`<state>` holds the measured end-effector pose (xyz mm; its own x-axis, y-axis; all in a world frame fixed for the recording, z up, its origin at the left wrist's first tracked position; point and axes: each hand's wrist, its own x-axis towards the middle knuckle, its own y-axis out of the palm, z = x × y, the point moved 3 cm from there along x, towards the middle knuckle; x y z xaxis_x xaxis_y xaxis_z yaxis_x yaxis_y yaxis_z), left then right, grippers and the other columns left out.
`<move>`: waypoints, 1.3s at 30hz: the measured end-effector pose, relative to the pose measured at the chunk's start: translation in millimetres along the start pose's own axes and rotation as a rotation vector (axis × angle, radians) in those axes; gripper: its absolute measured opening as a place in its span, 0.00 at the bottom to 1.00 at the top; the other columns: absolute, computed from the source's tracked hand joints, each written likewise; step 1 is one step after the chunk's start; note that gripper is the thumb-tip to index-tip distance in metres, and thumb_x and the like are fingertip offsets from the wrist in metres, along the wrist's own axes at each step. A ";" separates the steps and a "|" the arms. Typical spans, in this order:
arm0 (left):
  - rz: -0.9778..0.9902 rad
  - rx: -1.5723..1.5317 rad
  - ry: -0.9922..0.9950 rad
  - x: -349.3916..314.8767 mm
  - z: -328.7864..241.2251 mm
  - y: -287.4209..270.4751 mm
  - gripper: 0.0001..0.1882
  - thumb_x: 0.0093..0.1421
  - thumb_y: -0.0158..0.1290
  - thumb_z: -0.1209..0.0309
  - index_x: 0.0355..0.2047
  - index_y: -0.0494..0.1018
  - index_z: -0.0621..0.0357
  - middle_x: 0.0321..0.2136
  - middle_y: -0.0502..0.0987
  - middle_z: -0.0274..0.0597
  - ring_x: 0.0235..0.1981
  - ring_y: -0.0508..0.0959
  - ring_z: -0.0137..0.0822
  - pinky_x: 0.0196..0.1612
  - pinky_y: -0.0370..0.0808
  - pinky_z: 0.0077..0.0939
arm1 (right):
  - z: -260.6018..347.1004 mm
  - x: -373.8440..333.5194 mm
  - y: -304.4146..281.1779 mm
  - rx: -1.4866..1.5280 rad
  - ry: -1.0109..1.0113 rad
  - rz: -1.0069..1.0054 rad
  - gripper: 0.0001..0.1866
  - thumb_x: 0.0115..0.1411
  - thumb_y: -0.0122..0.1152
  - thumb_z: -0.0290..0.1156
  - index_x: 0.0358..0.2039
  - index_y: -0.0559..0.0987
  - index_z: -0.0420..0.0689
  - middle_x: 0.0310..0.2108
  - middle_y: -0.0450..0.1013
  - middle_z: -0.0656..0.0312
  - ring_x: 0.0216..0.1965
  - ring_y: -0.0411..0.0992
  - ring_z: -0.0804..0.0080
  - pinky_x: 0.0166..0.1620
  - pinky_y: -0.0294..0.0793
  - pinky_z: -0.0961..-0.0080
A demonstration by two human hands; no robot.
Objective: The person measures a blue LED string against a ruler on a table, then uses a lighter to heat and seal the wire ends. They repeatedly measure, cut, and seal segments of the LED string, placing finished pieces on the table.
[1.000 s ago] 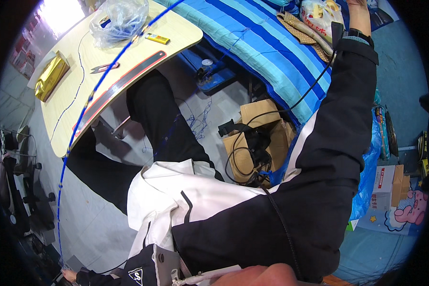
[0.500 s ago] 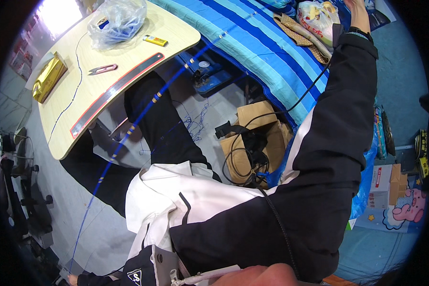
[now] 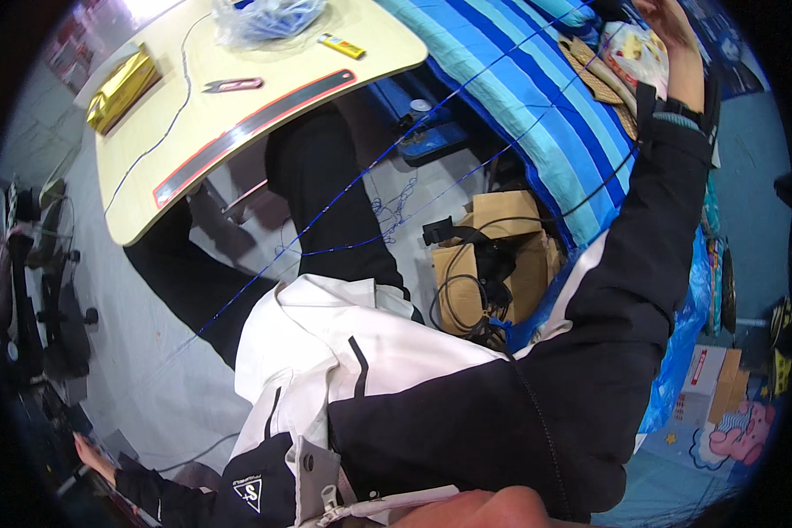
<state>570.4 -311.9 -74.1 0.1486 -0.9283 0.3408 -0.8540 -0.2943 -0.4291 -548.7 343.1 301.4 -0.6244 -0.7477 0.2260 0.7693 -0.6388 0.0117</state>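
A long blue cord (image 3: 361,179) runs diagonally across my view, from low on the left toward the upper right. Far out at the lower left, my left hand (image 3: 92,456) has its fingers closed at the cord's lower end, where the line blurs out. My right arm is raised, and my right hand (image 3: 673,35) is at the top right, with its fingers partly cut off by the frame's edge; the cord leads up toward it. A second, slacker strand (image 3: 466,176) hangs below, passing over my leg. Loose tangled blue thread (image 3: 396,211) lies on the floor.
On the pale table (image 3: 246,167) are a ruler (image 3: 255,132), thread snips (image 3: 234,84), a yellow lighter (image 3: 341,46), a gold packet (image 3: 121,88) and a clear plastic bag (image 3: 268,19). A blue striped bed (image 3: 502,97) stands beyond an open cardboard box (image 3: 502,216) with black cables.
My left hand has moved left and upward. The cord's gold-coloured bands no longer show distinctly, and a second strand now hangs apart from it. The table appears shifted up and right.
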 end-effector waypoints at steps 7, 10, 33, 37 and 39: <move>0.357 -0.524 -0.331 0.1 -134.6 48.4 0.28 0.64 0.42 0.59 0.61 0.55 0.56 0.60 0.60 0.43 0.60 0.61 0.36 0.60 0.57 0.29 | -82.3 5.5 57.4 -0.931 0.401 0.340 0.14 0.59 0.55 0.47 0.28 0.71 0.50 0.19 0.59 0.75 0.19 0.58 0.88 0.23 0.58 0.91; 0.771 -0.618 -0.101 -40.7 -239.6 71.4 0.23 0.58 0.53 0.66 0.53 0.65 0.60 0.43 0.73 0.36 0.40 0.75 0.25 0.41 0.74 0.15 | -138.4 13.8 140.5 -1.259 0.643 0.668 0.13 0.55 0.62 0.43 0.30 0.75 0.47 0.25 0.69 0.71 0.25 0.66 0.82 0.28 0.68 0.83; 0.029 -0.097 0.753 -146.2 -439.2 161.8 0.01 0.55 0.53 0.80 0.28 0.74 0.64 0.26 0.69 0.34 0.27 0.69 0.23 0.29 0.64 0.12 | -143.6 -36.6 459.8 0.064 0.305 1.001 0.15 0.64 0.47 0.40 0.23 0.68 0.47 0.14 0.55 0.76 0.14 0.50 0.88 0.16 0.48 0.89; -0.178 -0.105 0.765 -124.8 -417.9 142.6 0.02 0.57 0.53 0.78 0.28 0.75 0.62 0.26 0.70 0.33 0.30 0.70 0.23 0.33 0.65 0.12 | -98.4 -12.7 358.9 -0.176 0.130 0.746 0.13 0.63 0.49 0.41 0.27 0.71 0.46 0.13 0.59 0.73 0.11 0.54 0.88 0.12 0.50 0.90; -0.247 -0.146 0.731 -115.4 -405.1 136.1 0.02 0.58 0.53 0.78 0.29 0.76 0.60 0.27 0.73 0.33 0.31 0.72 0.23 0.36 0.67 0.13 | -80.6 -4.2 312.8 -0.274 0.064 0.640 0.12 0.63 0.50 0.41 0.30 0.73 0.46 0.14 0.60 0.73 0.11 0.56 0.88 0.13 0.51 0.91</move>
<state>235.0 -152.7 167.1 0.0199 -0.4395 0.8980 -0.9035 -0.3924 -0.1721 -316.3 131.9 225.6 -0.0727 -0.9962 0.0484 0.9320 -0.0851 -0.3522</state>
